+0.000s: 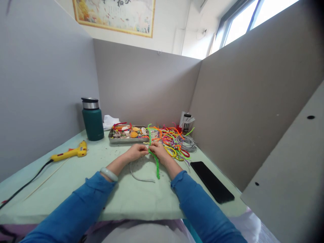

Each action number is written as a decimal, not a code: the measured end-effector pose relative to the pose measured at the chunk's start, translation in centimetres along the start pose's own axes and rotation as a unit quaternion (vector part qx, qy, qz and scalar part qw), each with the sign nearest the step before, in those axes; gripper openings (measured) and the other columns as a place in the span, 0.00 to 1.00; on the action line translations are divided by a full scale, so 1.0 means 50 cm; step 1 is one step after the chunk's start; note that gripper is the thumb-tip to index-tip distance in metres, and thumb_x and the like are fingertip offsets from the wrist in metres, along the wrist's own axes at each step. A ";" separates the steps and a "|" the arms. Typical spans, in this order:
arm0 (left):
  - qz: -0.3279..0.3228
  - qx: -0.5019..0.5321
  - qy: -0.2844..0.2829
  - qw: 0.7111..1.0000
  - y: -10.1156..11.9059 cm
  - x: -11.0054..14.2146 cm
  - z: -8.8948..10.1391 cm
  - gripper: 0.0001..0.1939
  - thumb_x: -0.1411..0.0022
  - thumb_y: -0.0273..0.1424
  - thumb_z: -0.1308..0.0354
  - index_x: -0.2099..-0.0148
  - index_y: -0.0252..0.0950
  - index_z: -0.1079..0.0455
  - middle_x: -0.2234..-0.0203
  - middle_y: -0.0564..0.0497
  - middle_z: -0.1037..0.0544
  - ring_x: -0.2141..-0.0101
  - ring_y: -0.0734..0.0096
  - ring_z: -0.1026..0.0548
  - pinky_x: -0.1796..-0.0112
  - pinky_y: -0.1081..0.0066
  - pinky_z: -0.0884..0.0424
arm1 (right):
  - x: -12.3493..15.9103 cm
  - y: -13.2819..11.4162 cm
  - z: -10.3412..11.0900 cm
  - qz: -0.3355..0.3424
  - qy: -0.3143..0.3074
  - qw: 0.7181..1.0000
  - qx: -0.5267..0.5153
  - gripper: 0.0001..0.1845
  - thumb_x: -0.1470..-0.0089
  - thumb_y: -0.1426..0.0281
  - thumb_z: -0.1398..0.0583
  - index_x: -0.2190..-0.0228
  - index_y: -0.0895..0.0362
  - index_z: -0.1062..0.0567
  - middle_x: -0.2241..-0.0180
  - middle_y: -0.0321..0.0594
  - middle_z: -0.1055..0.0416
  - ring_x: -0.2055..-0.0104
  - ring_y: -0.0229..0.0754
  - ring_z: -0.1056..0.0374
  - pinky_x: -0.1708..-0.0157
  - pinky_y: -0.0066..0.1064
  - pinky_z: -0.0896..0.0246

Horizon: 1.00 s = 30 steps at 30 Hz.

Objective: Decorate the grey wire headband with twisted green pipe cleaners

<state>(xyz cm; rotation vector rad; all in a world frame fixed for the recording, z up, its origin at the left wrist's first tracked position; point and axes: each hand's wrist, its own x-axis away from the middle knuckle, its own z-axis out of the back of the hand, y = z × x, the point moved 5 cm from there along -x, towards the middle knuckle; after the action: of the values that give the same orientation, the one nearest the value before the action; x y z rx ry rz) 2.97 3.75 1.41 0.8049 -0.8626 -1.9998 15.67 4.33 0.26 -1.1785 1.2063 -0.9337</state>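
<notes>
The left hand (138, 152) and right hand (158, 151) both pinch the green strand (157, 167) tightly over the table (121, 199), where 2 such close grips could kink it if they twisted unevenly.

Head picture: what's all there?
shell tray: one, silver, back
fuzzy strands: many, mixed, back
coil: one, grey, back
wire: one, grey, centre
fuzzy piece: count unclear, green, centre
glue gun: one, yellow, left
stick: one, tan, left
bottle: one, teal, left
paper: some, white, back
container: one, black, back
phone: one, black, right
table: one, green, below
partitions: several, grey, around
poster: one, gold-framed, above
window: one, bright, above
bangle: one, pale, left
sleeves: two, blue, front
left hand: one, bare, centre
right hand: one, bare, centre
</notes>
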 end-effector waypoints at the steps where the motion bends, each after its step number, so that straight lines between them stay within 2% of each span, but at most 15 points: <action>1: -0.011 -0.001 0.002 1.000 0.002 -0.001 0.001 0.15 0.50 0.41 0.44 0.73 0.32 0.31 0.82 0.56 0.36 0.79 0.78 0.41 0.76 0.76 0.45 | 0.000 0.000 0.000 -0.006 -0.003 1.000 -0.009 0.06 0.63 0.70 0.41 0.80 0.58 0.34 0.85 0.28 0.41 0.81 0.31 0.47 0.80 0.25 0.55; 6: -0.057 -0.004 0.030 0.998 0.022 -0.001 0.007 0.14 0.49 0.39 0.44 0.70 0.31 0.28 0.80 0.54 0.32 0.77 0.78 0.39 0.74 0.76 0.43 | 0.003 -0.002 -0.002 -0.057 -0.037 0.994 -0.087 0.08 0.63 0.70 0.39 0.76 0.58 0.33 0.83 0.29 0.39 0.80 0.32 0.43 0.79 0.25 0.50; 12: -0.067 0.039 0.095 0.992 0.045 0.005 0.022 0.15 0.50 0.40 0.42 0.70 0.31 0.28 0.80 0.53 0.32 0.77 0.78 0.38 0.74 0.76 0.41 | 0.001 0.001 -0.001 -0.100 -0.069 0.978 -0.171 0.11 0.63 0.69 0.36 0.76 0.59 0.33 0.83 0.30 0.38 0.81 0.31 0.44 0.79 0.25 0.47; 18: -0.020 0.066 0.153 0.986 0.049 0.016 0.038 0.15 0.49 0.41 0.43 0.70 0.32 0.30 0.84 0.56 0.35 0.80 0.79 0.40 0.78 0.77 0.43 | 0.000 0.009 -0.008 -0.109 -0.125 0.962 -0.217 0.12 0.61 0.67 0.35 0.76 0.59 0.32 0.80 0.32 0.35 0.81 0.30 0.44 0.80 0.24 0.49; 25: 0.012 0.090 0.193 0.977 0.039 0.016 0.047 0.17 0.54 0.41 0.40 0.70 0.31 0.26 0.83 0.53 0.31 0.81 0.78 0.39 0.79 0.76 0.44 | 0.000 0.015 -0.005 -0.106 -0.119 0.966 -0.202 0.13 0.60 0.65 0.35 0.73 0.58 0.31 0.79 0.32 0.35 0.80 0.30 0.44 0.79 0.24 0.50; 30: 0.049 0.122 0.193 0.972 0.029 0.016 0.044 0.21 0.56 0.42 0.39 0.65 0.30 0.25 0.83 0.53 0.30 0.83 0.81 0.42 0.81 0.75 0.47 | 0.002 0.017 -0.008 -0.112 -0.125 0.965 -0.200 0.15 0.61 0.65 0.34 0.71 0.58 0.30 0.81 0.31 0.37 0.81 0.30 0.45 0.80 0.23 0.51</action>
<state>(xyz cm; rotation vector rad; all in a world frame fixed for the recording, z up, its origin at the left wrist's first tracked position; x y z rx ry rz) 1.50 3.06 3.63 1.2178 -0.9052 -1.5948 15.22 4.32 -0.56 -1.7297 1.0982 -0.6916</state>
